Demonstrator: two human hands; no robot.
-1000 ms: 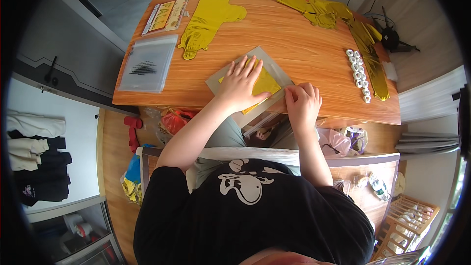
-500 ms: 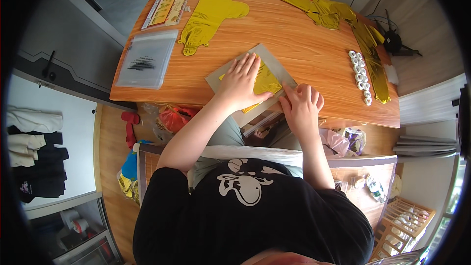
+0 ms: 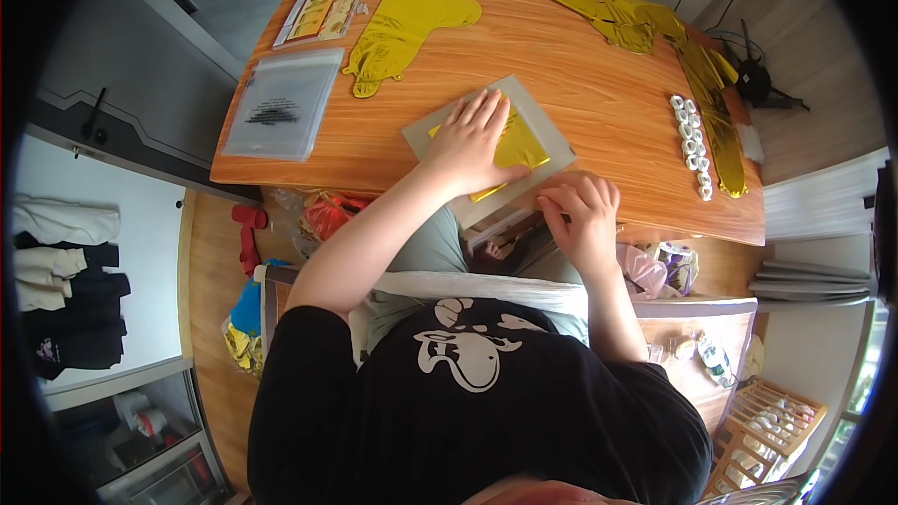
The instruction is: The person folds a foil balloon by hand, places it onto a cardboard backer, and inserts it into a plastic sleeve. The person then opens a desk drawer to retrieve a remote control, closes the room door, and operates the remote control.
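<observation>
Folded gold foil (image 3: 526, 150) lay under the left hand (image 3: 468, 145), on a grey-looking plastic bag (image 3: 547, 126). Left hand was open, palm down, fingers straight and close together, thumb out to the right across the foil. Bag sat at an angle under that hand, near corner poking past the edge of the table (image 3: 374, 145).

Right hand (image 3: 586, 215) was at the table edge, just beside the bag's lower right side, fingers bent. Couldn't tell if it pinched anything or touched the bag.

Left of the left hand: stack of clear bags (image 3: 285, 98) with dark print. Beyond that stack, some printed cards (image 3: 323, 11). Straight ahead of the left hand, a flat gold balloon (image 3: 407, 23), near end crinkled.

Right of and beyond the right hand: white rings (image 3: 690, 145) in two uneven rows, then more gold foil sheeting (image 3: 716, 122) along the table's far right side. Black device (image 3: 754, 82) with antennas stood past that, cables behind it.
</observation>
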